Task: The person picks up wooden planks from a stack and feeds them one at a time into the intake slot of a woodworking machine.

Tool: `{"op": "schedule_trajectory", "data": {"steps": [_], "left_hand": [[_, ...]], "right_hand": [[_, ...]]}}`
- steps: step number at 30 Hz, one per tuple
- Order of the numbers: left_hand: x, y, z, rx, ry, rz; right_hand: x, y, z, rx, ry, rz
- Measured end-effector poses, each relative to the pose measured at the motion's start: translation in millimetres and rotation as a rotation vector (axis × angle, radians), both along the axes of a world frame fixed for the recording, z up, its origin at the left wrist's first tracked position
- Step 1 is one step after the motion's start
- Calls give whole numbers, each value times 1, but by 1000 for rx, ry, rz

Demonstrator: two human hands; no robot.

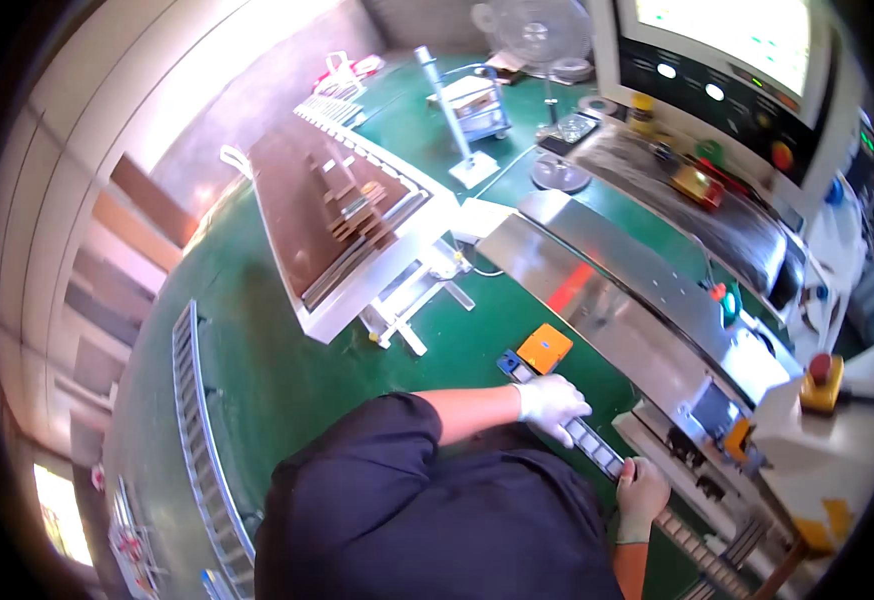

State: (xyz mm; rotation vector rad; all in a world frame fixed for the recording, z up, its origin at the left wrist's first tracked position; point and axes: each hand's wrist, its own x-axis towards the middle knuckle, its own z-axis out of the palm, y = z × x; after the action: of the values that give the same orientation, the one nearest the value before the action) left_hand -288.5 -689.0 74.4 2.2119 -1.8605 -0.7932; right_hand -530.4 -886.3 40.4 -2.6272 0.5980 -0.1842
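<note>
My left hand [554,404], in a white glove, is closed around the upper part of a long narrow metal strip [597,450] with square cut-outs. My right hand [641,492], also gloved, grips the same strip lower down. The strip runs diagonally from near the orange pedal [545,348] toward the lower right, beside the shiny metal machine bed [607,290]. My dark sleeves fill the lower middle of the view.
A large control panel with screen [727,70] stands at the upper right, with a red emergency button box [821,380] to the right. A brown-topped work table [342,215] stands at the centre left, a fan [542,40] at the back. Metal rails [197,430] lie on the green floor.
</note>
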Motion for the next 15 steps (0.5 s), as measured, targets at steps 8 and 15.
{"op": "schedule_trajectory", "data": {"steps": [8, 15], "left_hand": [[190, 235, -63, 7, -238, 1049], [362, 422, -8, -703, -411, 1679]], "right_hand": [[74, 55, 7, 3, 23, 24], [159, 127, 11, -26, -9, 76]]}}
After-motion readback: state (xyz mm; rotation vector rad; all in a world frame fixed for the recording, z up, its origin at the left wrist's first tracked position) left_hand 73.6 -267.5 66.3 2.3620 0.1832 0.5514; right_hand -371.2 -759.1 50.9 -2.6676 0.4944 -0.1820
